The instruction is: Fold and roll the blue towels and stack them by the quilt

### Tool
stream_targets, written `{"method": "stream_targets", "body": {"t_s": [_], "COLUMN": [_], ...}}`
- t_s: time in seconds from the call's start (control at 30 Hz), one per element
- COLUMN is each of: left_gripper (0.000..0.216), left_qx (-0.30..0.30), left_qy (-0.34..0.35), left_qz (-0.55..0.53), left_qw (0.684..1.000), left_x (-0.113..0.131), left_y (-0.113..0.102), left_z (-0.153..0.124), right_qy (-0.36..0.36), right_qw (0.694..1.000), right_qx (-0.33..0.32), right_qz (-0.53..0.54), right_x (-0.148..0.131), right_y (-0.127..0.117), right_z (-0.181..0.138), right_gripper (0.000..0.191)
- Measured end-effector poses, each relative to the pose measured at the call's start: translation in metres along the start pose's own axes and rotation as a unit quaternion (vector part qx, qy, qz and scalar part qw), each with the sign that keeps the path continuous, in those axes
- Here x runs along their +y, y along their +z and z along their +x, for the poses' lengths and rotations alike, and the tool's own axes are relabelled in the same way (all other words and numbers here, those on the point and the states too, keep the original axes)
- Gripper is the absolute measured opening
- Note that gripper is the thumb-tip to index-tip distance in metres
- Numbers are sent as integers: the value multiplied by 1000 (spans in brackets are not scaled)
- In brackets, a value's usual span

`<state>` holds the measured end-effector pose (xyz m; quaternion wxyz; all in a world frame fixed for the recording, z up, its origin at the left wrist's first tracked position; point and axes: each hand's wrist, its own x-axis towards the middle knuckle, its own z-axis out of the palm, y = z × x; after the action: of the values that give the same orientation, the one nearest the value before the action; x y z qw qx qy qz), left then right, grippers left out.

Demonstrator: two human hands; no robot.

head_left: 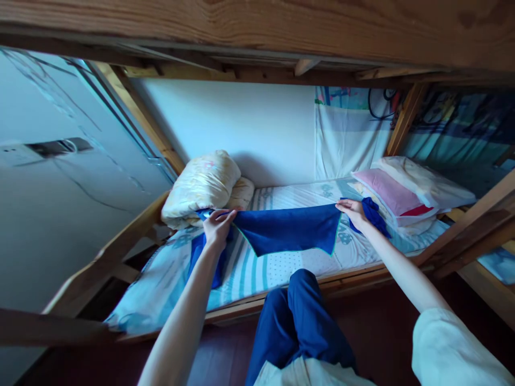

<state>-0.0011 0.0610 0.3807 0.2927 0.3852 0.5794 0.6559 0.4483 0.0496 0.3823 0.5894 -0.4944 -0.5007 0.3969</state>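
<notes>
A dark blue cloth point(287, 230) with a thin green edge is stretched out above the bed. At its upper left corner, my left hand point(218, 228) pinches it. The upper right corner is gripped between the fingers of my right hand point(352, 210). Below the corners the fabric hangs loose. Near my left hand, another piece of blue fabric point(197, 254) lies on the mattress; whether it joins the held cloth I cannot tell. A crumpled blue cloth point(373, 217) rests just beyond my right hand.
The lower bunk's mattress point(273, 273) has a striped, patterned sheet. A folded quilt point(203, 185) sits at its left end. Bagged pink bedding point(388, 190) lies at the right. The upper bunk's wooden beam point(257, 29) hangs low overhead, and a post point(408, 120) stands behind.
</notes>
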Motion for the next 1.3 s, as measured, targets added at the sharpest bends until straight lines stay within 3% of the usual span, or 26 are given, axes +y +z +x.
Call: {"method": "stream_targets", "body": {"t_s": [0.27,0.5,0.63,0.8,1.0,1.13,1.3], "left_gripper": [76,75,75,69,53,49,44], "left_qx": [-89,-148,-169,-173,-94,-88,-107], "left_qy": [-19,-41,-75,-110,-79,-35,-16], "left_qz": [3,88,101,63,24,12,134], "left_qw": [996,984,978,977,992,995,985], "left_x": [-6,-34,-60,-89,-111,-137,-198], "left_y": [-30,-51,-45,-13,21,16,-11], "left_z": [-23,-26,-8,31,85,94,58], "right_qy": [59,118,134,151,56,14,55], "right_qw": [998,993,991,988,998,998,986], "right_qx": [-17,-21,-14,8,38,22,-18], "right_qz": [2,-16,-19,-42,-17,-57,-154], "right_x": [24,48,68,93,115,147,217], "right_y": [-24,-30,-19,12,55,62,60], "right_z": [-42,-59,-41,10,67,73,47], "right_gripper": [47,45,43,38,41,34,25]}}
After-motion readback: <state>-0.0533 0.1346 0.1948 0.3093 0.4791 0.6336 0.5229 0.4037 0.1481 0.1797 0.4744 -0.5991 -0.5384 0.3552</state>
